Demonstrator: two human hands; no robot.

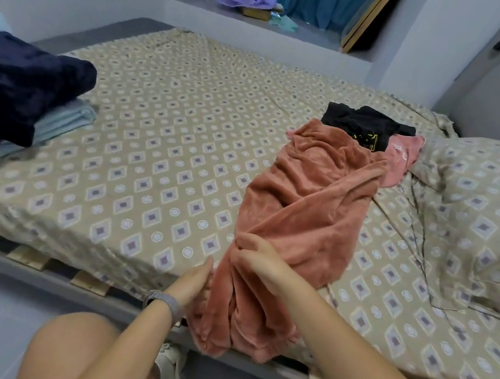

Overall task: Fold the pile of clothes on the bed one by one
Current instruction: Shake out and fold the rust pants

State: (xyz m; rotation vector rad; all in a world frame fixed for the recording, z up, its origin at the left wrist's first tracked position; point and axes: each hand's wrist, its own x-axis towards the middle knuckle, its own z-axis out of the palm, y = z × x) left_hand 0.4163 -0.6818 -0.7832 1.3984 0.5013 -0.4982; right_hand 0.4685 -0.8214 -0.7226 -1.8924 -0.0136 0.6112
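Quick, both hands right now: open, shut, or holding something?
Left hand: grips the near edge of the pink fleece garment.
Right hand: fingers curled, gripping the same garment's bunched fabric.

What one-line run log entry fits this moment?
step: folding | item: pink garment | left hand: grips it | right hand: pinches it | done: stack | waiting: black garment

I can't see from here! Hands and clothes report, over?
Both hands, left hand and right hand, gripping the pink fleece garment. Unfolded, hanging over bed edge. Black clothing under its far end.
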